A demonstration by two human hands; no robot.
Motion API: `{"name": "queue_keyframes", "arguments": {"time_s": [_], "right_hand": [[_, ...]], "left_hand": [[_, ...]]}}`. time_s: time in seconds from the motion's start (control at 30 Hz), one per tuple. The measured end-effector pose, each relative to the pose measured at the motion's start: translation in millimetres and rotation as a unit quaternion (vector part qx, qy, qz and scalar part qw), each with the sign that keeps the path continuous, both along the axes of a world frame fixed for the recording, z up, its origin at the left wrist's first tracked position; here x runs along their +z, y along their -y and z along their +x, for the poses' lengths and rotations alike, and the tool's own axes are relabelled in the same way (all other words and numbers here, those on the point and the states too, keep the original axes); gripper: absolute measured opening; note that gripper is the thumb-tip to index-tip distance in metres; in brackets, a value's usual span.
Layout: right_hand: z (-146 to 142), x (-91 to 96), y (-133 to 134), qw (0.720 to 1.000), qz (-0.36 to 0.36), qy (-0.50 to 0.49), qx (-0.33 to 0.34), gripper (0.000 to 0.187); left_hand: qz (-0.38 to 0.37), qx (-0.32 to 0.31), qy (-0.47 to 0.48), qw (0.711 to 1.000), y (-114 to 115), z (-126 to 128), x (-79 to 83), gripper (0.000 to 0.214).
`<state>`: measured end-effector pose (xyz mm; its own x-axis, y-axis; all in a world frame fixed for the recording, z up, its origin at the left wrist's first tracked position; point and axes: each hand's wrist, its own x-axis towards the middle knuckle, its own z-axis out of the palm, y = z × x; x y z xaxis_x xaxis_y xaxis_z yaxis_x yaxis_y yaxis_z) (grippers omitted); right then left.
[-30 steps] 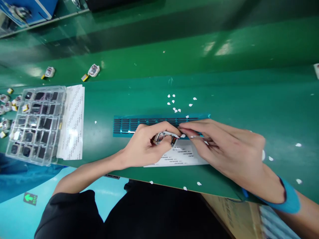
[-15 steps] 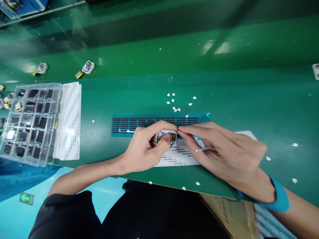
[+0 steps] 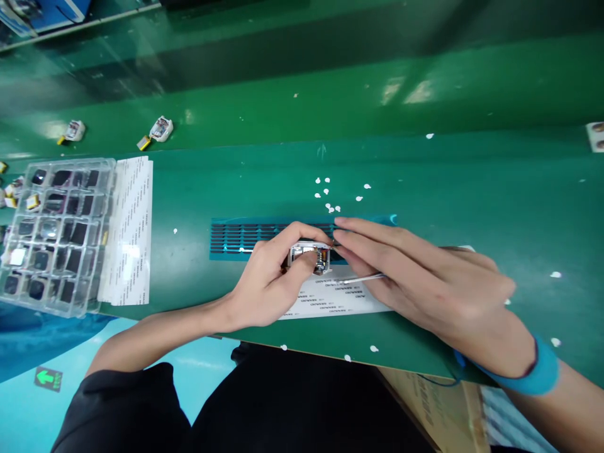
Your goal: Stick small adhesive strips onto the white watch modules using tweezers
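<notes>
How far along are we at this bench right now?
Done: white peeled bits lie scattered behind the blue strip sheet, and its right end is hidden by the hands. In hand: the left hand pinches a small open module while the right hand, holding tweezers, works at its edge. Left: the clear tray holds many dark parts, and loose units wait behind.

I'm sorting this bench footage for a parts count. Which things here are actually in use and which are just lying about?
In use:
left hand gripping the small white module
right hand with thin metal tweezers
blue strip sheet
white label sheet

Lying about:
clear compartment tray
white liner stack
loose modules
white paper bits
</notes>
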<state>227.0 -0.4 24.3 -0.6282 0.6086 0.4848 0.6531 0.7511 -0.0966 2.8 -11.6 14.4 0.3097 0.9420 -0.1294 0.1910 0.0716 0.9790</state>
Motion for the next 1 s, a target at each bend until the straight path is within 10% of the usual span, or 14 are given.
{"name": "queue_keyframes", "arguments": {"time_s": [0.33, 0.6, 0.9, 1.0], "right_hand": [[5.6, -31.2, 13.1, 0.996, 0.018, -0.047, 0.074, 0.055], [-1.6, -30.9, 20.0, 0.997, -0.002, -0.034, 0.065, 0.058], [-12.3, -7.1, 7.9, 0.932, -0.269, -0.244, 0.024, 0.008], [-14.0, -7.5, 3.3, 0.895, -0.349, -0.275, 0.026, 0.018]], "left_hand": [[-0.025, -0.047, 0.046, 0.998, 7.8, 2.1, -8.4, 0.013], [0.123, 0.001, 0.066, 0.99, 11.9, 7.1, -18.9, 0.019], [0.256, 0.002, 0.014, 0.967, 8.5, 6.8, -14.4, 0.02], [0.256, -0.015, -0.027, 0.966, 10.4, 5.6, -15.5, 0.017]]}}
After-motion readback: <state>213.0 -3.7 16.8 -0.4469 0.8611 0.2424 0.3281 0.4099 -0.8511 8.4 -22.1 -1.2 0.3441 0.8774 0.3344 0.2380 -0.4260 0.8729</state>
